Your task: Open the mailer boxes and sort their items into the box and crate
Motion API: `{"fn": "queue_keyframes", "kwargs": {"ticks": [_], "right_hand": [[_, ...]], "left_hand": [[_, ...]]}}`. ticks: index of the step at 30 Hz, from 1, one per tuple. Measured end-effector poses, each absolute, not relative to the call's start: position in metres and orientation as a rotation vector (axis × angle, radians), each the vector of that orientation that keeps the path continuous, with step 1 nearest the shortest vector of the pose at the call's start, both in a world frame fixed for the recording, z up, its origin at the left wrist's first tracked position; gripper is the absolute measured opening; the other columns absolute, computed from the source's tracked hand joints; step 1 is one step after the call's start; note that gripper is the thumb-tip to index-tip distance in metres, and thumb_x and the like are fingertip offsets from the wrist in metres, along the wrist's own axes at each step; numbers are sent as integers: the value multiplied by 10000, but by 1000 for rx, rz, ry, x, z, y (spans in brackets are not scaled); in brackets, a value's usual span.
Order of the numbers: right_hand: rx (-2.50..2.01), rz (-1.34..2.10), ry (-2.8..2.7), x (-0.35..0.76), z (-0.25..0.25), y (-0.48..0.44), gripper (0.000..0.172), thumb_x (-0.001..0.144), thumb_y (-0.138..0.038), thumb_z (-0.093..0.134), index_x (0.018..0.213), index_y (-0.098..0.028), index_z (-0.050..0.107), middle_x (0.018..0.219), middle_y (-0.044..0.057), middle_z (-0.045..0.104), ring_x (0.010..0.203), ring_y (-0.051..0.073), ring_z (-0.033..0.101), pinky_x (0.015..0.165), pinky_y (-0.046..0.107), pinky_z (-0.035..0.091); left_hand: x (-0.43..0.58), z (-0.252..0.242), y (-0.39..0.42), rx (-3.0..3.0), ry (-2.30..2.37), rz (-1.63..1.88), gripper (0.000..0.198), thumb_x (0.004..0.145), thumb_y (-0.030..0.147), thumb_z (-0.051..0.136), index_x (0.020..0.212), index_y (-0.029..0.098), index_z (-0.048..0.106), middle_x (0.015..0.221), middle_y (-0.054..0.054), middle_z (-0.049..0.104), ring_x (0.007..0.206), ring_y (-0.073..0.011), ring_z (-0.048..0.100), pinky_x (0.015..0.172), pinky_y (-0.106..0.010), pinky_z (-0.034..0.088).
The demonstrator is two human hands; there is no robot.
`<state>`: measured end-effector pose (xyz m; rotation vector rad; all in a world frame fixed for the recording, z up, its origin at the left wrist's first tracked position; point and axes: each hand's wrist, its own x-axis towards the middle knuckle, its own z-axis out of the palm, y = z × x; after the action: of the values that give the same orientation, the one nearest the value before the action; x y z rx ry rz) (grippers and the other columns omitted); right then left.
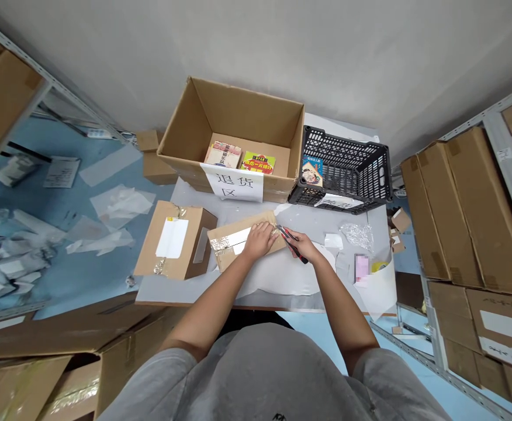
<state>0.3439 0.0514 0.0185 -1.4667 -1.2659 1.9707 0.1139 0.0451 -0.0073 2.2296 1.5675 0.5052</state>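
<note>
A flat brown cardboard parcel (224,241) with shiny tape and a white label lies slantwise on the table. My left hand (261,238) holds it near its right end, fingers bent and close together on the top. In my right hand (305,245) is a black-and-red utility knife (291,241), its tip at the parcel's taped right end. Fingers are wrapped round its handle. Left of the parcel stands a closed, taped carton (194,217) with a white label.
Behind my hands, an open cardboard box (277,186) contains two books. Beside it a black plastic crate (370,175) has one book inside. Clear plastic wrap (356,235) and a pink-printed paper (362,268) lie at right. Shelves of cartons (470,204) flank the table.
</note>
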Motion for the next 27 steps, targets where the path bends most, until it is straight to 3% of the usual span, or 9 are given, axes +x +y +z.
{"fn": "queue_keyframes", "kwargs": {"ticks": [11,19,21,24,27], "right_hand": [[-1494,2015,-1205,345,19,52,719,984,-404,702,1644,-163,554,567,-78,588,435,136,507,433,240,425],[-1506,1954,-1202,342,17,44,799,948,-524,739,1646,-178,561,581,-65,594,441,136,517,447,248,441],[-1509,1951,-1208,343,12,40,835,935,-569,734,1654,-186,550,606,-58,604,447,144,533,464,263,459],[-1568,1852,-1225,356,-3,25,851,968,-620,652,1708,-240,470,715,-45,629,518,157,586,562,295,530],[-1794,1594,-1334,370,-27,8,753,1053,-524,491,1759,-299,359,865,-20,637,667,171,632,760,340,587]], "left_hand": [[111,6,46,2267,1508,395,297,1134,424,471,1113,210,676,1130,-141,693,1135,-318,609,951,-435,419],[108,15,51,2263,1568,334,326,1118,458,482,1165,212,691,1170,-166,678,1166,-341,590,1015,-463,419],[108,14,48,2224,1643,317,375,1113,484,484,1237,192,685,1200,-183,678,1188,-350,595,1035,-468,428],[105,12,31,2147,1752,374,518,1114,494,467,1491,160,588,1380,-222,657,1315,-363,581,1123,-483,419],[94,12,4,2127,1830,398,706,1103,525,481,1697,154,389,1668,-246,486,1567,-393,419,1287,-542,289]]}}
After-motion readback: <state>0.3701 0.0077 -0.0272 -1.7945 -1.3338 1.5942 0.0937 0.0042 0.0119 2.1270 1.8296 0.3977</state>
